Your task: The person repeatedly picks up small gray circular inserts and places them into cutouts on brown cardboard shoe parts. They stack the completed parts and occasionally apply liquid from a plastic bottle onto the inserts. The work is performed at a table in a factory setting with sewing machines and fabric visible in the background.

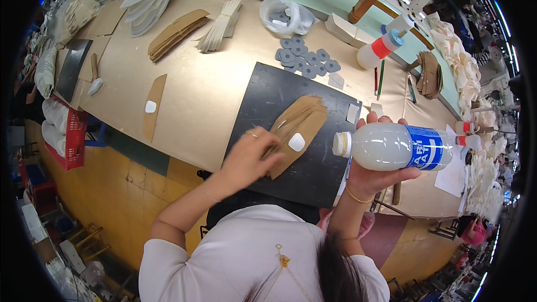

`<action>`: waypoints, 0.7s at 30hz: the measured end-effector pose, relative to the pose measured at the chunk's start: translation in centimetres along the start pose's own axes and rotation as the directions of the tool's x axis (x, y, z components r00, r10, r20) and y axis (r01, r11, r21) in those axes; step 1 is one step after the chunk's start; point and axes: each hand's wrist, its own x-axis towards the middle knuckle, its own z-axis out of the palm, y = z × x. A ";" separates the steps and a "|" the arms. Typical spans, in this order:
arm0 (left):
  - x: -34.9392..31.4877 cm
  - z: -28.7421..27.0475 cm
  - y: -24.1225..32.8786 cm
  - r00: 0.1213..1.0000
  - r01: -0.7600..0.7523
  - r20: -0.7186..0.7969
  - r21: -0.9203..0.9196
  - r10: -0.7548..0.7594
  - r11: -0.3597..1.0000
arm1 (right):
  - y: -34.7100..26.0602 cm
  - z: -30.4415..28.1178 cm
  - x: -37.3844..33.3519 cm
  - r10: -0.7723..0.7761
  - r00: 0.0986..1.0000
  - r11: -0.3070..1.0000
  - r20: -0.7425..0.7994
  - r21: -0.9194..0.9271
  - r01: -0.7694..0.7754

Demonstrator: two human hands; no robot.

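Note:
My right hand (372, 173) is wrapped round a clear plastic bottle (383, 146) of milky white liquid with a blue label. The bottle is held sideways above the black board (313, 182), its narrow capped end pointing left. On that board lies a fanned stack of long curved brown pieces (299, 116), with a small white rounded patch (296, 142) on the top one. My left hand (249, 159) is at the stack's near left edge, thumb apart from the fingers. Its fingertips are slightly blurred, and whether they touch the brown pieces I cannot tell.
A single brown piece (154, 106) with a white patch lies to the left. Beyond the board are grey tags (305, 56), a plastic bag (286, 15) and cream strips (219, 27). A bottle with a red band (380, 49) and pencils (381, 80) lie at the right.

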 end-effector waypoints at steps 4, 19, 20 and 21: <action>0.0 3.3 0.2 0.992 -0.051 -0.100 0.229 0.076 0.972 | -1.0 -0.5 -0.7 -0.019 0.998 0.998 -0.063 -0.060 0.015; 0.2 4.0 0.4 0.988 0.126 -0.123 0.339 -0.088 0.932 | -0.8 -1.4 -0.8 0.145 0.987 0.961 -0.070 0.248 -0.124; 0.2 3.8 0.7 0.990 0.112 -0.123 0.338 -0.075 0.935 | -0.9 -1.4 -0.9 0.142 0.986 0.964 -0.084 0.239 -0.118; 0.3 3.6 1.0 0.991 0.099 -0.123 0.336 -0.061 0.937 | -0.9 -1.3 -0.9 0.139 0.986 0.966 -0.097 0.231 -0.113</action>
